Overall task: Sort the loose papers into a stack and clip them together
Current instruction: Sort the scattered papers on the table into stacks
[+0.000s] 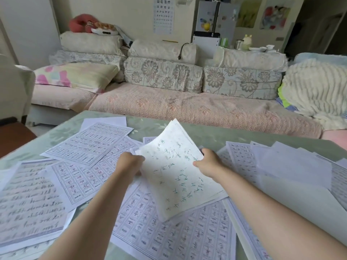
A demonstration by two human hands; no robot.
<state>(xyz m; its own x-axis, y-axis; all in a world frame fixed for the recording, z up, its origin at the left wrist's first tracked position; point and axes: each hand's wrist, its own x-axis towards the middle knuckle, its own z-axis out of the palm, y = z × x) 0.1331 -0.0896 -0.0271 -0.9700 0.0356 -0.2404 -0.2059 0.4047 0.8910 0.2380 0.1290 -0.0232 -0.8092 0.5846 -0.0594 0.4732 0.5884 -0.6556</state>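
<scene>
A thin bundle of white sheets with green handwriting [174, 171] is lifted and tilted above the table's middle. My left hand [129, 163] grips its left edge and my right hand [207, 164] grips its right edge. Several loose printed sheets lie spread on the table: a gridded sheet [90, 145] at the far left, a handwritten page [28, 201] at the near left, a large gridded sheet [174, 233] under my arms, and blank-side sheets [293, 166] at the right. No clip shows in view.
The table has a pale green patterned cloth [216, 134]. Behind it stands a long sofa [187, 104] with floral cushions and a folded blanket [315, 91] at the right. A brown stool edge [13, 136] shows at the far left.
</scene>
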